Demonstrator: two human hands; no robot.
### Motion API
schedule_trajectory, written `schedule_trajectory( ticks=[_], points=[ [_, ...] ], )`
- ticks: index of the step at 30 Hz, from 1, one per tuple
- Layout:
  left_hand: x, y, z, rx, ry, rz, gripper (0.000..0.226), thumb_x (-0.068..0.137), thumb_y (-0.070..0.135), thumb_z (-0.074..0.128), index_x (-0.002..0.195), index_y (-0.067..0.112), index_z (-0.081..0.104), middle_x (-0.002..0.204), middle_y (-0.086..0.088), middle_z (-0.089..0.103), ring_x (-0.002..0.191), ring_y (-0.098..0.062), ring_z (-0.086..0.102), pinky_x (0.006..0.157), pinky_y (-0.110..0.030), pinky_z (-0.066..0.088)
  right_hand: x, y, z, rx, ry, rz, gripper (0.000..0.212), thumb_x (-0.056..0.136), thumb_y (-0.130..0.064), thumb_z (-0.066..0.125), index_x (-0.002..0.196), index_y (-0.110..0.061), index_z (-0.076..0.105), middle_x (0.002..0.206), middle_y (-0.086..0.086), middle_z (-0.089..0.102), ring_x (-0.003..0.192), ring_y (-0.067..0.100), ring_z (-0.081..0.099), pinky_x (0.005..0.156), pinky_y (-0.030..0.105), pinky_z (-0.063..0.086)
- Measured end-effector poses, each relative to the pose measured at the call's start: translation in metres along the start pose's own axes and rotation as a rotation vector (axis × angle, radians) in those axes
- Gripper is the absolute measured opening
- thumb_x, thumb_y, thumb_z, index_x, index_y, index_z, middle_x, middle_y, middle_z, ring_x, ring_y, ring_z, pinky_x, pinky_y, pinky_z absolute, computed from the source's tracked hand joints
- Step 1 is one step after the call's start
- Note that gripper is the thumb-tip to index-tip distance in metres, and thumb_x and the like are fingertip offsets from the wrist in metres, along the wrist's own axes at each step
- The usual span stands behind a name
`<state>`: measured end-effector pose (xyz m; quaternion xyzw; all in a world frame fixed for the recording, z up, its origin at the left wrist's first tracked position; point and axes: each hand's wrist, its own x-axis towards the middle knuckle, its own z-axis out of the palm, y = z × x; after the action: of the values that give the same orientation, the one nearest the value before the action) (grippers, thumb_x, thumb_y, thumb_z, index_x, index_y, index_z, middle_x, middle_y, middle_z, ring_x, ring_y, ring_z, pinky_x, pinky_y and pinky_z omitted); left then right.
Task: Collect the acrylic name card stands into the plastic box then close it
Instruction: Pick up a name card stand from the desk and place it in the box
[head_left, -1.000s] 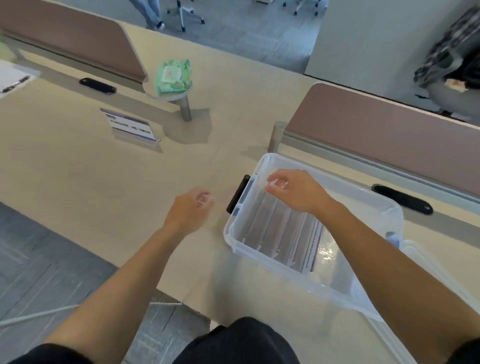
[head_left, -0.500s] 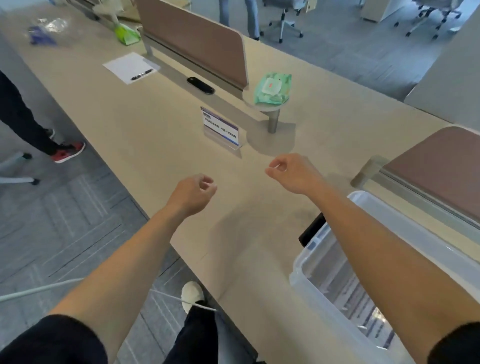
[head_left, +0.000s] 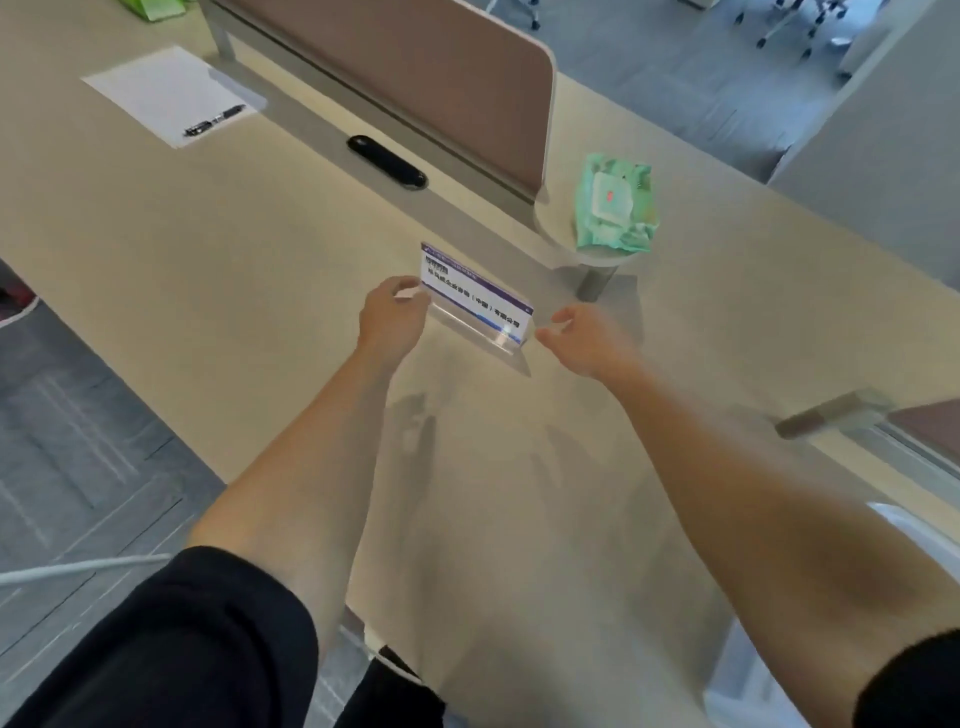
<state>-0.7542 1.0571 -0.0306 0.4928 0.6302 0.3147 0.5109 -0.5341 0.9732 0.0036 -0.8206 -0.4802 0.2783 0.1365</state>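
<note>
Clear acrylic name card stand (head_left: 480, 312) w/ purple-edged white card (print too blurred to read) mid beige desk (head_left: 208, 249); left hand (head_left: 392, 317) pinches its left end, right hand (head_left: 584, 338) half-open beside right end.

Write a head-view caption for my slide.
Both hands, left and right, reach either end of a name card stand on the desk.

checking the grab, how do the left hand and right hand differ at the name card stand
The left hand is at the left end of the name card stand, fingers curled onto its edge; the right hand is just off the right end, fingers open, seemingly not yet touching. The left sits slightly farther up the desk. Both are bare and flank the stand.
</note>
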Motion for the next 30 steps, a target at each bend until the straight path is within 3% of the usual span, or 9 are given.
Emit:
schedule_trajectory(
  ticks=[3, 5, 9, 11, 13, 18, 22, 26, 30],
  points=[
    [0.041, -0.001, 0.012, -0.048, -0.022, 0.023, 0.033, 0.080, 0.032, 0.062, 0.113, 0.034, 0.063, 0.101, 0.002, 0.066, 0.082, -0.020, 0.062, 0.073, -0.032, 0.050, 0.034, -0.009, 0.016, -0.116, 0.044, 0.052, 0.043, 0.093, -0.040, 0.059, 0.123, -0.009, 0.062, 0.120, 0.009, 0.067, 0.112, 0.029, 0.061, 0.092, 0.035, 0.045],
    [0.063, -0.009, 0.021, 0.035, -0.029, 0.107, 0.039, 0.086, 0.026, 0.064, 0.124, 0.032, 0.060, 0.115, 0.002, 0.057, 0.098, -0.019, 0.061, 0.085, -0.031, 0.051, 0.052, -0.013, 0.025, -0.141, 0.033, 0.080, 0.046, 0.092, -0.042, 0.059, 0.127, -0.012, 0.060, 0.126, 0.009, 0.065, 0.116, 0.028, 0.059, 0.095, 0.036, 0.046],
    [0.104, -0.016, 0.033, 0.548, -0.105, 0.411, 0.052, 0.085, 0.015, 0.067, 0.133, 0.033, 0.056, 0.148, 0.000, 0.036, 0.132, -0.021, 0.038, 0.104, -0.035, 0.042, 0.081, -0.014, 0.035, -0.150, -0.022, 0.104, 0.049, 0.093, -0.042, 0.059, 0.136, -0.021, 0.055, 0.132, 0.002, 0.060, 0.118, 0.024, 0.058, 0.101, 0.039, 0.047],
    [0.120, -0.010, 0.035, 0.791, -0.115, 0.538, 0.054, 0.086, 0.016, 0.066, 0.136, 0.034, 0.053, 0.157, 0.000, 0.027, 0.141, -0.026, 0.024, 0.110, -0.040, 0.033, 0.092, -0.014, 0.038, -0.203, -0.045, 0.093, 0.034, 0.093, -0.041, 0.060, 0.123, -0.027, 0.063, 0.116, -0.005, 0.061, 0.109, 0.022, 0.060, 0.093, 0.033, 0.047],
    [0.133, -0.003, 0.036, 0.912, -0.112, 0.600, 0.053, 0.088, 0.021, 0.065, 0.138, 0.032, 0.052, 0.159, -0.001, 0.025, 0.145, -0.029, 0.017, 0.114, -0.040, 0.024, 0.102, -0.011, 0.042, -0.258, -0.039, 0.065, 0.011, 0.093, -0.034, 0.057, 0.091, -0.026, 0.064, 0.087, -0.007, 0.058, 0.091, 0.026, 0.059, 0.076, 0.029, 0.043],
    [0.143, -0.003, 0.039, 0.992, -0.153, 0.638, 0.043, 0.089, 0.023, 0.062, 0.131, 0.028, 0.056, 0.143, -0.001, 0.048, 0.138, -0.027, 0.031, 0.110, -0.040, 0.026, 0.110, -0.006, 0.041, -0.287, -0.014, 0.025, 0.016, 0.096, -0.030, 0.054, 0.096, -0.026, 0.069, 0.089, 0.002, 0.059, 0.081, 0.026, 0.055, 0.069, 0.029, 0.038],
    [0.124, -0.008, 0.034, 1.059, -0.106, 0.689, 0.025, 0.091, 0.025, 0.060, 0.115, 0.029, 0.066, 0.111, -0.001, 0.065, 0.110, -0.030, 0.050, 0.097, -0.038, 0.034, 0.096, 0.003, 0.034, -0.345, -0.026, 0.013, 0.014, 0.096, -0.033, 0.056, 0.092, -0.027, 0.068, 0.088, 0.001, 0.058, 0.082, 0.025, 0.053, 0.070, 0.030, 0.038],
    [0.080, -0.017, 0.030, 1.140, -0.187, 0.605, 0.021, 0.092, 0.025, 0.056, 0.109, 0.032, 0.066, 0.105, 0.000, 0.064, 0.099, -0.028, 0.053, 0.079, -0.034, 0.033, 0.053, 0.022, 0.035, -0.300, -0.073, 0.026, 0.012, 0.094, -0.033, 0.059, 0.094, -0.027, 0.069, 0.098, 0.003, 0.062, 0.098, 0.028, 0.060, 0.083, 0.036, 0.048],
    [0.012, -0.025, 0.025, 1.135, -0.295, 0.548, 0.015, 0.089, 0.028, 0.061, 0.101, 0.031, 0.070, 0.095, 0.007, 0.065, 0.093, -0.022, 0.057, 0.080, -0.033, 0.037, -0.005, 0.042, 0.022, -0.318, -0.039, 0.005, 0.024, 0.097, -0.027, 0.056, 0.115, -0.018, 0.070, 0.120, 0.007, 0.066, 0.115, 0.030, 0.058, 0.092, 0.035, 0.045]
  ],
)
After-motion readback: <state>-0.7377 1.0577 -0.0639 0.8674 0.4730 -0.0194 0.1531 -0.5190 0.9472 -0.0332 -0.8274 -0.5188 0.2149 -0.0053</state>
